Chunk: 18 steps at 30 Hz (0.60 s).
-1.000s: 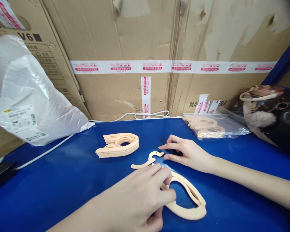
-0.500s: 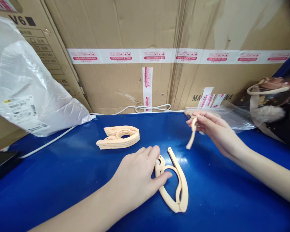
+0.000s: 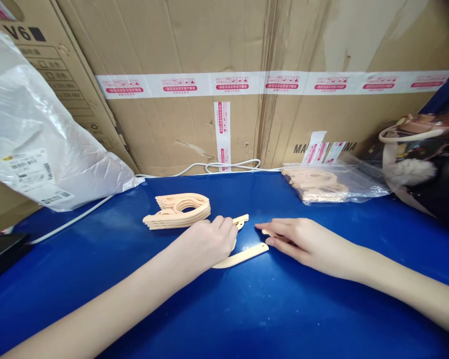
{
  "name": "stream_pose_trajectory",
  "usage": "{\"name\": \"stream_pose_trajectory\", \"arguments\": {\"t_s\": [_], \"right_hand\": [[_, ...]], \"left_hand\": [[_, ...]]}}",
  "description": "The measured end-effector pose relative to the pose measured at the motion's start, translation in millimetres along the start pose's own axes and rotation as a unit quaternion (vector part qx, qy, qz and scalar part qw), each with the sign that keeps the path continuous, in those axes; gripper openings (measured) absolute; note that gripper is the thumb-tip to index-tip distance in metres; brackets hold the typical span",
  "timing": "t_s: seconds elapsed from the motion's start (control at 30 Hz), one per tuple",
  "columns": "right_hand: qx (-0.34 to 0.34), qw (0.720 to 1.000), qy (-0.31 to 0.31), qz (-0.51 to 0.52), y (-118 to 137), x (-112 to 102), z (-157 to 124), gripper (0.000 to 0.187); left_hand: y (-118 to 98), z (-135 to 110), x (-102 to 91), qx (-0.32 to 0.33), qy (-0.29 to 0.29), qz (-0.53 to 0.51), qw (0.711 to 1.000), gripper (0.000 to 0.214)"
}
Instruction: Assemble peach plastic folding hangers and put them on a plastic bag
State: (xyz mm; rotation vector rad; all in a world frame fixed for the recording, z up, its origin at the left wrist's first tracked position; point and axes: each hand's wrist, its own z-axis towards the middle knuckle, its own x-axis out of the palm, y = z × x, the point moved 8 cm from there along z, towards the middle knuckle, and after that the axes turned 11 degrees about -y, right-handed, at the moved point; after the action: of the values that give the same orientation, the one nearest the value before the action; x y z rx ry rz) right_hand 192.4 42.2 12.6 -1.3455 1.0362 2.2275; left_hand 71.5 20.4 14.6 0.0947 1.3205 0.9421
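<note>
My left hand is closed over a beige folding clothes hanger, covering most of it. One straight arm of the hanger, with a hole at its tip, reaches out to the right on the blue table. To its right, my right hand pinches a small beige hanger hook; only its end shows between the fingers. A gap separates the hook from the hanger. Behind my left hand lies a neat stack of several folded beige hangers.
A clear plastic bag with beige parts lies at the back right, beside a dark bag with a pompom. A white parcel bag leans at the left. Along the cardboard boxes runs a white cable. A black object sits far left.
My left hand has turned the hanger so its open ends face right and moved it slightly away from me. My right hand has brought the hook left and nearer, uncovering the plastic bag.
</note>
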Motion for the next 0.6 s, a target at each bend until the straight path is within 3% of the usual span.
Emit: {"name": "stream_pose_trajectory", "arguments": {"t_s": [0.2, 0.4, 0.6], "right_hand": [[-0.064, 0.996, 0.012, -0.069, 11, 1, -1, 0.040], [0.049, 0.996, 0.025, -0.066, -3, -1, -1, 0.036], [0.022, 0.999, 0.000, -0.025, 7, -4, 1, 0.028]], "left_hand": [[1, -2, -1.4, 0.027, -0.003, 0.003, 1.000, 0.028], [-1, -5, 10.0, 0.010, 0.006, -0.005, 1.000, 0.029], [9, -2, 3.3, -0.032, 0.025, -0.031, 0.999, 0.028]]}}
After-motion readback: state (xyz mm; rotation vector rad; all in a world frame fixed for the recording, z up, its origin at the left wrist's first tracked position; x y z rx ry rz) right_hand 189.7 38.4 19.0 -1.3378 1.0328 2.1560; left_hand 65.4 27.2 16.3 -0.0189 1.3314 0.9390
